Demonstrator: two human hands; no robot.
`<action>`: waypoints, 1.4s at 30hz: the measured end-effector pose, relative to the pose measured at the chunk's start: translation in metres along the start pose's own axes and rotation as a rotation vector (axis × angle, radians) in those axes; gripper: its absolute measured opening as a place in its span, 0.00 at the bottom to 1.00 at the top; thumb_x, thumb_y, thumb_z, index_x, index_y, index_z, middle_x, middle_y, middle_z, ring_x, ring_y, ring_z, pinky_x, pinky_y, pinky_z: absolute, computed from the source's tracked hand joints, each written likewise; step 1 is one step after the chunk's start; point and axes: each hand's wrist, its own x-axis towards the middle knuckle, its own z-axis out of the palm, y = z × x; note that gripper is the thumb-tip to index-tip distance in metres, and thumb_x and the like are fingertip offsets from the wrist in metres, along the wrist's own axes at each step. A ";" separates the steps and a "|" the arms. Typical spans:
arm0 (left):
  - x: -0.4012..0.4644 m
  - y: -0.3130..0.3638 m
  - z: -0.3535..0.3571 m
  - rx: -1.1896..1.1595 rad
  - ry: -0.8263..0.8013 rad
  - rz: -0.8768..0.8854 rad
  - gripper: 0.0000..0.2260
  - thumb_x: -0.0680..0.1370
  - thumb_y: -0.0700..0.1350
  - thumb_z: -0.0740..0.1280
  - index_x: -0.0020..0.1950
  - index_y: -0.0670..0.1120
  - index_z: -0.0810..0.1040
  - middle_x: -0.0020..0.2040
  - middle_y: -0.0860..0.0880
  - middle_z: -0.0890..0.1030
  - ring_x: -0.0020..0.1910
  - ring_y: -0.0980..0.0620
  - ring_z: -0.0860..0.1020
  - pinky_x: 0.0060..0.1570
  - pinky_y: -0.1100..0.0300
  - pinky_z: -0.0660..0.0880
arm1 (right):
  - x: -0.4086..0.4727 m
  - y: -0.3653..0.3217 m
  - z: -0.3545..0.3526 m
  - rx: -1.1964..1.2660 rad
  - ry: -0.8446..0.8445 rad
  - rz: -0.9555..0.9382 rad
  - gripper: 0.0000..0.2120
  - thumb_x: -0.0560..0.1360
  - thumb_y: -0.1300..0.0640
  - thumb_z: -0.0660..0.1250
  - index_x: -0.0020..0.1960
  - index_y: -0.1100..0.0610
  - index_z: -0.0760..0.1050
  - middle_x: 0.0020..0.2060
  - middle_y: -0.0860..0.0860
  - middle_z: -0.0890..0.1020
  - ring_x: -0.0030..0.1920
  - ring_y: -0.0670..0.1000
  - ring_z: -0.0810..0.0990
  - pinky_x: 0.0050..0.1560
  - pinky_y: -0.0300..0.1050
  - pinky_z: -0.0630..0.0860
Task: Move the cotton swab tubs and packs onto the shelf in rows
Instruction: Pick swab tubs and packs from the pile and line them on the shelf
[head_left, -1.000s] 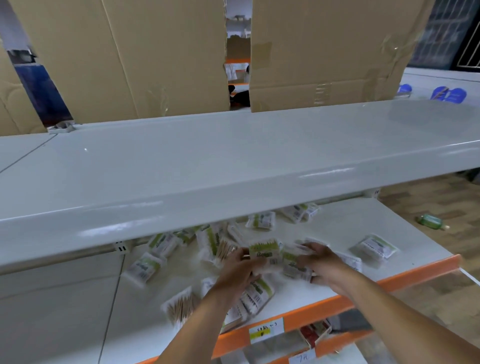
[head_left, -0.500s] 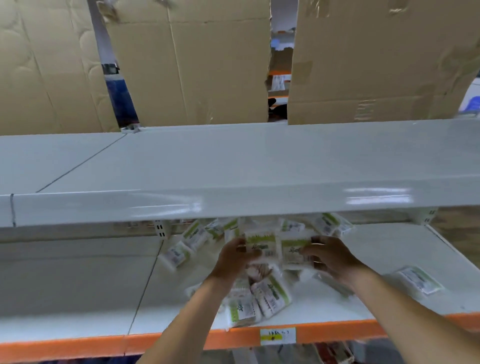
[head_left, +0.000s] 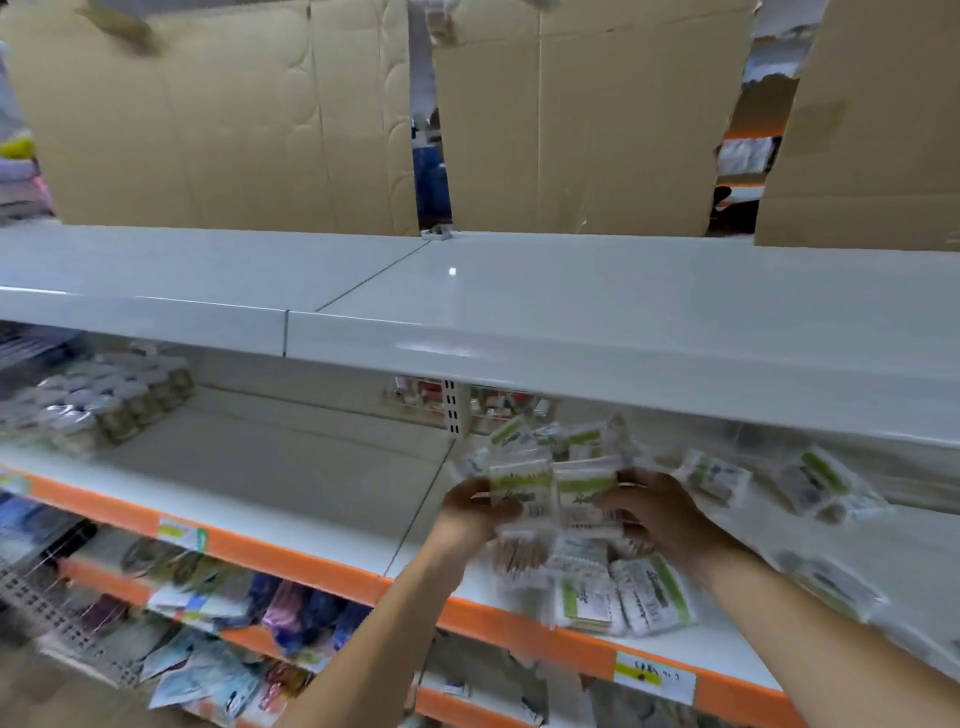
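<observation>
Two cotton swab packs (head_left: 556, 491) with green-and-white labels are held side by side above the middle shelf (head_left: 322, 478). My left hand (head_left: 475, 512) grips the left pack and my right hand (head_left: 657, 512) grips the right one. More swab packs (head_left: 623, 597) lie loose in a heap on the shelf beneath and behind my hands, with others scattered to the right (head_left: 810, 480). At the far left of the same shelf stand rows of round swab tubs (head_left: 98, 400), blurred.
A white upper shelf (head_left: 519, 312) overhangs the packs, with cardboard sheets (head_left: 234, 119) behind it. The shelf's orange front edge (head_left: 311, 566) carries price labels. Below it, a lower shelf holds assorted coloured packets (head_left: 249, 639).
The view has swung left, bringing the left shelf section and tubs into sight. Both hands have lifted the two packs off the heap and carried them leftwards.
</observation>
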 end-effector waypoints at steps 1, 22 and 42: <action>-0.003 -0.002 -0.009 -0.016 0.028 -0.006 0.10 0.72 0.35 0.75 0.48 0.46 0.80 0.42 0.52 0.85 0.39 0.55 0.81 0.37 0.61 0.74 | 0.003 0.000 0.009 -0.015 -0.018 0.003 0.08 0.69 0.64 0.74 0.47 0.65 0.81 0.45 0.68 0.82 0.44 0.59 0.80 0.47 0.53 0.74; -0.032 -0.030 -0.204 -0.060 0.319 -0.054 0.12 0.72 0.39 0.76 0.54 0.46 0.80 0.46 0.47 0.85 0.43 0.50 0.83 0.42 0.57 0.78 | 0.045 -0.021 0.226 -0.084 -0.225 0.014 0.09 0.72 0.65 0.72 0.51 0.59 0.80 0.45 0.57 0.86 0.45 0.56 0.85 0.37 0.43 0.78; -0.070 -0.046 -0.386 -0.123 0.549 -0.031 0.12 0.73 0.35 0.74 0.54 0.42 0.78 0.50 0.44 0.84 0.45 0.49 0.84 0.42 0.56 0.82 | 0.057 -0.035 0.438 -0.064 -0.369 -0.031 0.09 0.67 0.67 0.74 0.45 0.60 0.80 0.40 0.58 0.87 0.39 0.57 0.84 0.42 0.50 0.79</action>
